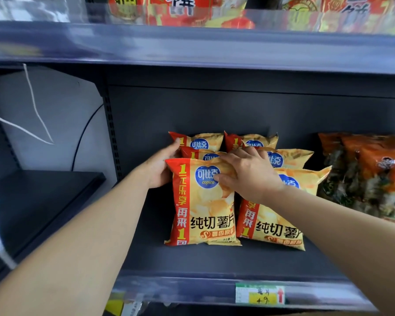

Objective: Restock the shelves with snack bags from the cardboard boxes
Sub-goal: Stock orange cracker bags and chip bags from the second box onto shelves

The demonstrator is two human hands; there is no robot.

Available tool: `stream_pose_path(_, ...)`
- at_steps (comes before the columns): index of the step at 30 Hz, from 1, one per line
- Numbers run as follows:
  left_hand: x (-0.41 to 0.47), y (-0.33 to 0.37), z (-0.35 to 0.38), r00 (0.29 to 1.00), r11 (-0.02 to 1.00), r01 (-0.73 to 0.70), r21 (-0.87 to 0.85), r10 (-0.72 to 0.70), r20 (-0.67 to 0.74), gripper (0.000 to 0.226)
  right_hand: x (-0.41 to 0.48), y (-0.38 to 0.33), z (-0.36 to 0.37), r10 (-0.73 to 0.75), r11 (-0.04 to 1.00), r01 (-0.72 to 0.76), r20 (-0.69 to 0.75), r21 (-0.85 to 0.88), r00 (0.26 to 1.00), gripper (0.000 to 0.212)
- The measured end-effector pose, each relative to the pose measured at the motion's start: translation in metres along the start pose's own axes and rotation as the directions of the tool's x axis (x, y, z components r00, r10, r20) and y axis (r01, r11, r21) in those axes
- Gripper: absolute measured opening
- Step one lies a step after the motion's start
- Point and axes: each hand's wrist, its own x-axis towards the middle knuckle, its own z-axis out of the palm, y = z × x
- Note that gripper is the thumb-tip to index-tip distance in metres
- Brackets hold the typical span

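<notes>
**Both hands on the front-left chip bag**

On my feed both arms reach into the shelf (192, 261). The right hand (249, 174) is clamped on the top of the front left bag (201, 208): the thumb presses on the blue logo on its face and the fingers curl over its upper edge. The left hand (161, 169) lies flat against that bag's left edge with the fingers fairly straight. Its fingertips touch the rear left bag (205, 142) just beyond them; I cannot see its thumb.

The front left bag stands upright between the two hands. Under my right wrist stands the front right bag (271, 224), side by side with the first. Behind the right hand's knuckles I make out the middle right bag (290, 158) and, further back, the rear right bag (255, 139). All are the same yellow and red pack.

Off to the right of the right hand sit orange-brown bags (369, 174), apart from the chips. Below the right forearm a price tag (259, 295) is on the shelf lip. Above both hands, red and yellow packs (192, 12) fill the upper shelf.
</notes>
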Motion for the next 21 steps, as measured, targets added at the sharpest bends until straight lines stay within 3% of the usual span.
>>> stream_pose_path(4, -0.008, -0.002, -0.007, 0.99, 1.0, -0.004, -0.028, 0.0, -0.141, 0.064, -0.005, 0.001, -0.003, -0.015, 1.0, 0.014, -0.026, -0.022, 1.0, 0.058)
stream_pose_path(7, -0.018, -0.004, -0.011, 0.991, 0.999, 0.01, -0.04, -0.015, -0.132, 0.068, -0.01, 0.003, -0.006, -0.006, 1.0, 0.006, -0.049, -0.015, 0.999, 0.061)
stream_pose_path(15, -0.045, 0.005, 0.019, 0.981, 0.988, -0.086, 0.126, 0.107, -0.164, 0.039, -0.024, 0.016, -0.016, 0.041, 0.999, -0.043, -0.101, -0.01, 0.994, 0.073)
stream_pose_path(21, -0.051, 0.004, 0.028, 0.96, 0.971, -0.089, 0.222, 0.143, -0.24, 0.066, -0.047, 0.038, -0.024, 0.098, 0.993, -0.107, -0.163, -0.048, 0.982, 0.086)
